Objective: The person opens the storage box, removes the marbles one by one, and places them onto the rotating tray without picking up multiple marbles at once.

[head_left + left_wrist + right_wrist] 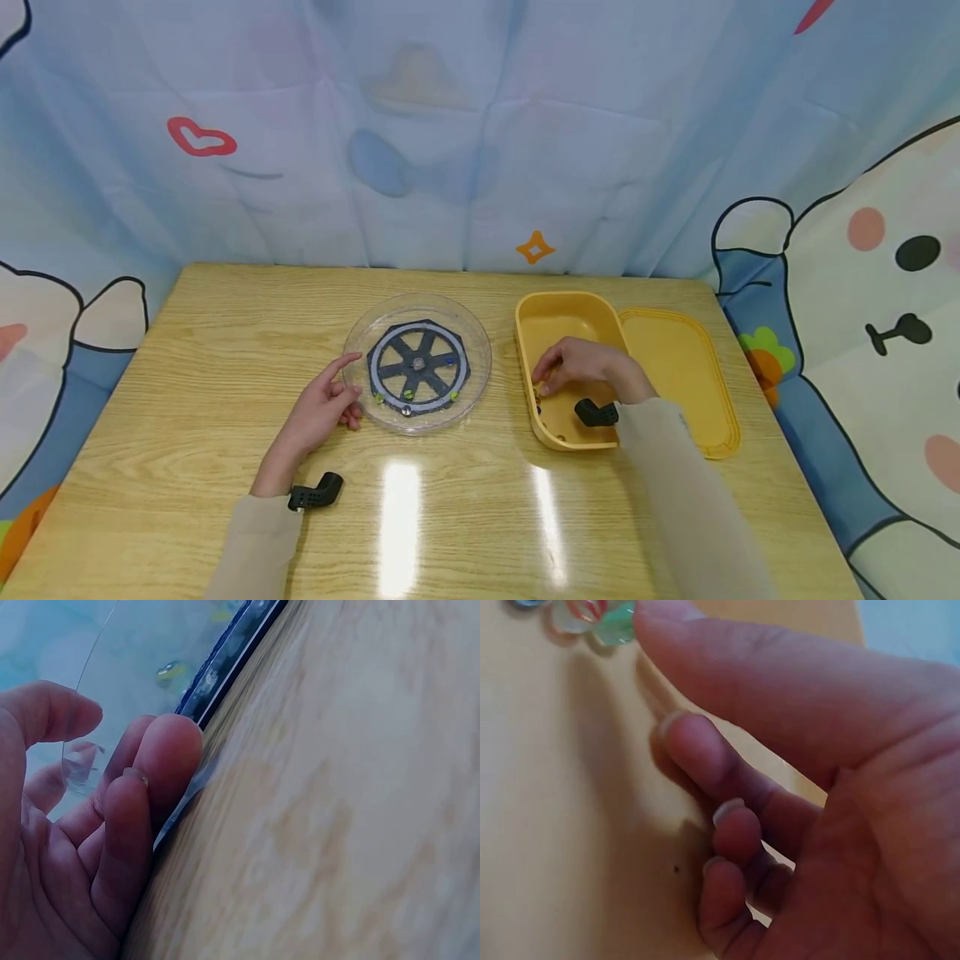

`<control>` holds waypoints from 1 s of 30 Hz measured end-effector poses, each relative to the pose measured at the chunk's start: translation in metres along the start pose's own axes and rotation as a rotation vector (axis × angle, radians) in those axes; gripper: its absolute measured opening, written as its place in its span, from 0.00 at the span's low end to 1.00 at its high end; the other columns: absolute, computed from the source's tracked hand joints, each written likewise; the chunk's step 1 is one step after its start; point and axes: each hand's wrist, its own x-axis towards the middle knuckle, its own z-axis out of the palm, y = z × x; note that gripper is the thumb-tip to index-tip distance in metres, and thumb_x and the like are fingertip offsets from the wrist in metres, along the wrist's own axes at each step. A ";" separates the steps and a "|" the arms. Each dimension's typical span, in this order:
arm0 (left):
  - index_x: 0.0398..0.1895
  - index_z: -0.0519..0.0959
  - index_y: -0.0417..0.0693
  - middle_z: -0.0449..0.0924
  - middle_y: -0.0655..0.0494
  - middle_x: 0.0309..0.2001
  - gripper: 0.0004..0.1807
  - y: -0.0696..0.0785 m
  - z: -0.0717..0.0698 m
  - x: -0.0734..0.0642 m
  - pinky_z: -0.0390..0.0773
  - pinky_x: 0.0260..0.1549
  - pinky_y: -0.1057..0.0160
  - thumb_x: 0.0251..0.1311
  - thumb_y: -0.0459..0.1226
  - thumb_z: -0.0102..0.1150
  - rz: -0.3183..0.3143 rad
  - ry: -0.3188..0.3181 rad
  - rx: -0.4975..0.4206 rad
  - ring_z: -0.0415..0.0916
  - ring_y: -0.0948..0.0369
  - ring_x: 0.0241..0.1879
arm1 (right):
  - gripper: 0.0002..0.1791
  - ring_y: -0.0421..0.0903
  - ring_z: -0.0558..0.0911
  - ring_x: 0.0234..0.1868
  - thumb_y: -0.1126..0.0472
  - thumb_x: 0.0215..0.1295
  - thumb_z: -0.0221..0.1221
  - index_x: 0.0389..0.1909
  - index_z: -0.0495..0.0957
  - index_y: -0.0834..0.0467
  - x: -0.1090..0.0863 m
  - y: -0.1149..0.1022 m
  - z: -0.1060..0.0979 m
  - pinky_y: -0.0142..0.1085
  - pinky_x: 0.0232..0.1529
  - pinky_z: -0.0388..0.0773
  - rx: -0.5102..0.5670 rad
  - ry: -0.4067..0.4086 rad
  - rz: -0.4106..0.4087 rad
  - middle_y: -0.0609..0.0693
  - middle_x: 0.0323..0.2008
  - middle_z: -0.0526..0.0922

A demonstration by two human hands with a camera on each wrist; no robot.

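On the table's left half lies a round clear dish (480, 333) with a dark spoked wheel pattern (418, 363). Several marbles are in it, one green-yellow (408, 394) and one blue (450, 360). At the dish's left rim, my left hand (322, 408) holds the edge, one finger inside the wall and others outside. My right hand (581, 364) reaches into a yellow box (566, 302), fingers curled. In the right wrist view, my thumb tip meets a green marble (615, 626). Beside it sits a clear marble with red (585, 607); the index fingertip is hidden.
A flat yellow lid (678, 375) lies right of the box, partly under the right forearm. Small marbles are along the box's left side and front. A blue printed curtain (450, 167) hangs behind the wooden table (465, 517).
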 end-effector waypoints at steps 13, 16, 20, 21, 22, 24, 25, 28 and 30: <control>0.76 0.60 0.52 0.78 0.42 0.25 0.29 -0.008 0.000 0.002 0.84 0.26 0.57 0.74 0.33 0.51 0.012 0.007 0.001 0.79 0.52 0.22 | 0.06 0.42 0.77 0.28 0.67 0.55 0.71 0.33 0.85 0.63 0.007 -0.005 0.008 0.34 0.36 0.75 -0.037 0.010 0.011 0.46 0.26 0.84; 0.76 0.60 0.53 0.78 0.42 0.25 0.29 -0.007 -0.001 0.002 0.84 0.26 0.57 0.74 0.33 0.51 0.008 0.011 0.000 0.79 0.52 0.22 | 0.06 0.42 0.77 0.29 0.66 0.55 0.72 0.33 0.86 0.62 0.006 -0.006 0.008 0.33 0.37 0.74 -0.041 0.021 0.009 0.46 0.26 0.84; 0.77 0.59 0.54 0.78 0.41 0.26 0.30 -0.006 -0.001 0.002 0.84 0.26 0.57 0.74 0.34 0.51 0.010 0.011 -0.009 0.80 0.51 0.22 | 0.06 0.42 0.78 0.33 0.63 0.56 0.71 0.34 0.87 0.60 0.004 -0.007 0.005 0.34 0.41 0.74 -0.042 0.036 0.004 0.46 0.30 0.86; 0.77 0.59 0.54 0.78 0.41 0.26 0.30 -0.007 -0.001 0.002 0.84 0.26 0.57 0.74 0.34 0.51 0.012 0.009 -0.014 0.80 0.51 0.22 | 0.06 0.43 0.79 0.35 0.62 0.57 0.71 0.34 0.87 0.58 0.002 -0.007 0.004 0.34 0.44 0.74 -0.038 0.042 0.006 0.46 0.31 0.86; 0.77 0.59 0.54 0.78 0.40 0.26 0.30 -0.007 -0.001 0.003 0.84 0.26 0.57 0.74 0.34 0.51 0.014 0.007 -0.016 0.80 0.51 0.22 | 0.06 0.44 0.79 0.37 0.61 0.58 0.71 0.35 0.88 0.58 0.001 -0.007 0.003 0.35 0.46 0.74 -0.036 0.047 0.002 0.46 0.33 0.86; 0.77 0.59 0.54 0.78 0.41 0.26 0.30 -0.007 -0.001 0.003 0.84 0.26 0.57 0.74 0.34 0.51 0.014 0.005 -0.019 0.80 0.51 0.23 | 0.06 0.45 0.79 0.41 0.59 0.59 0.70 0.36 0.88 0.56 -0.002 -0.008 0.000 0.37 0.49 0.74 -0.021 0.058 0.004 0.46 0.36 0.86; 0.77 0.59 0.54 0.78 0.41 0.26 0.30 -0.007 -0.001 0.003 0.84 0.26 0.58 0.74 0.34 0.51 0.013 0.005 -0.019 0.80 0.51 0.22 | 0.07 0.45 0.79 0.42 0.58 0.60 0.70 0.37 0.88 0.55 -0.004 -0.008 -0.001 0.38 0.50 0.73 -0.014 0.066 0.003 0.46 0.37 0.86; 0.76 0.60 0.54 0.78 0.43 0.25 0.29 -0.007 -0.001 0.003 0.84 0.26 0.58 0.74 0.33 0.50 0.012 0.008 -0.019 0.79 0.53 0.22 | 0.08 0.46 0.80 0.42 0.58 0.61 0.69 0.39 0.87 0.57 -0.007 -0.007 -0.004 0.39 0.50 0.74 -0.002 0.093 -0.020 0.47 0.37 0.87; 0.76 0.60 0.53 0.78 0.43 0.25 0.29 -0.007 -0.001 0.003 0.84 0.26 0.58 0.74 0.33 0.50 0.015 0.009 -0.020 0.79 0.54 0.22 | 0.09 0.46 0.81 0.41 0.58 0.62 0.69 0.40 0.87 0.59 -0.007 -0.006 -0.005 0.37 0.49 0.76 0.015 0.109 -0.038 0.48 0.37 0.87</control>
